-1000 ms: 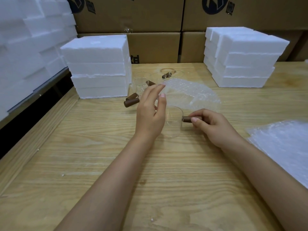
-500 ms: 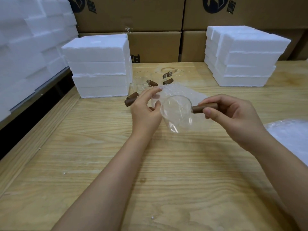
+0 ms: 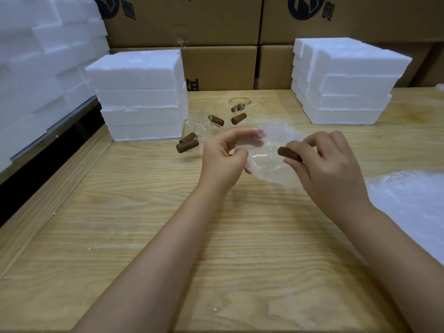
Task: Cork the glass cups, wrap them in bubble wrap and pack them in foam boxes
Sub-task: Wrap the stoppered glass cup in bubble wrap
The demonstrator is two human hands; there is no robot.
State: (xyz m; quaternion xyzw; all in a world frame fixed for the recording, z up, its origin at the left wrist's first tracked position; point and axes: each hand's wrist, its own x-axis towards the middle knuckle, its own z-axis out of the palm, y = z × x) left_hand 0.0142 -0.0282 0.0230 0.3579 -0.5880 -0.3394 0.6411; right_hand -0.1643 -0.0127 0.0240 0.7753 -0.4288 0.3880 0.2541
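Gripping a glass cup (image 3: 266, 164) over the table (image 3: 144, 236), the left hand (image 3: 225, 157) is close to the right hand (image 3: 329, 169), which pinches a brown cork (image 3: 287, 153) beside the cup.

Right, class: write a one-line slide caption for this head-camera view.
Left hand holds a glass cup; right hand pinches a cork beside it.
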